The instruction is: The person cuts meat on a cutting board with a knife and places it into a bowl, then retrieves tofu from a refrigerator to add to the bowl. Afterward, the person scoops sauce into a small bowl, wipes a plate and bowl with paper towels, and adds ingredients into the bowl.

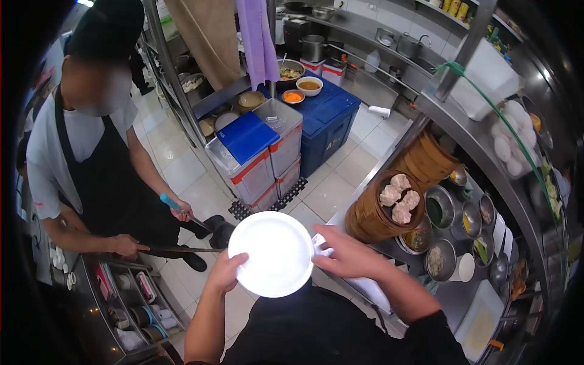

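A round white plate (272, 254) is held out in front of my body. My left hand (225, 275) grips its left edge, thumb over the rim. At the right edge, my right hand (348, 254) pinches a small white wad, tissue or cloth (320, 244), against the rim. The plate's upper face is bright and bare. To the right of my right hand stands a round bamboo steamer (370, 213) with several pale dumplings (401, 213) on top.
A co-worker (91, 140) in a black apron stands at left, holding a blue-handled tool (173, 202) and a long thin tool. Metal bowls (439, 207) sit on the right counter. Stacked white bins (255, 164) and a blue chest (331, 121) are ahead.
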Demonstrator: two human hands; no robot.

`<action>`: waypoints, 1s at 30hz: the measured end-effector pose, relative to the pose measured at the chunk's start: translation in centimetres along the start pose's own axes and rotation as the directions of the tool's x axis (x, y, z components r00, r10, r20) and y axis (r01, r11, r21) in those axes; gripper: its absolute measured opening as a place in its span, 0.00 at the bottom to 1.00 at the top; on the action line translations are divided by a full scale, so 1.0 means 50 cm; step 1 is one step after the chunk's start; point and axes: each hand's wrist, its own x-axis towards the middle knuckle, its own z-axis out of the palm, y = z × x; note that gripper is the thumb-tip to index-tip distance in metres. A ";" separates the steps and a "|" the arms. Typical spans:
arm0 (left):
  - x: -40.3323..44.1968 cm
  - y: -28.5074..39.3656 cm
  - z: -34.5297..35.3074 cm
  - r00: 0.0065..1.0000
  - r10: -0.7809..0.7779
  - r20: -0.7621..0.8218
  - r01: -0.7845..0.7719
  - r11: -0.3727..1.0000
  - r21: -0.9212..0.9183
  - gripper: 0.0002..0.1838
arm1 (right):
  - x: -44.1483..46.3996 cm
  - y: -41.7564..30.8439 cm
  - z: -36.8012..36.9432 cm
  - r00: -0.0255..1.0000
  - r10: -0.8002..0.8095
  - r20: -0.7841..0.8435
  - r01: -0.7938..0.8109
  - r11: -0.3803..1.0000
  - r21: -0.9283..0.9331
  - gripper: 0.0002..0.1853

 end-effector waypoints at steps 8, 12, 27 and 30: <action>0.054 -0.064 -0.071 0.978 0.089 -0.191 -0.116 0.984 -0.137 0.30 | -0.196 -0.171 -0.344 0.936 -0.240 -0.258 0.169 0.948 -0.269 0.14; 0.103 -0.069 -0.071 0.992 0.074 -0.098 -0.094 0.971 -0.219 0.30 | -0.224 -0.246 -0.424 0.487 -0.375 -0.789 -0.102 0.873 -0.477 0.04; 0.100 -0.056 -0.091 1.000 -0.001 -0.030 -0.002 0.996 -0.084 0.26 | -0.037 -0.265 -0.732 0.391 -0.335 -0.857 -0.786 0.363 -0.501 0.27; 0.064 -0.074 -0.109 0.995 0.005 -0.103 -0.015 0.995 -0.099 0.26 | -0.050 -0.242 -0.784 0.437 -0.246 -0.865 -0.729 0.466 -0.501 0.29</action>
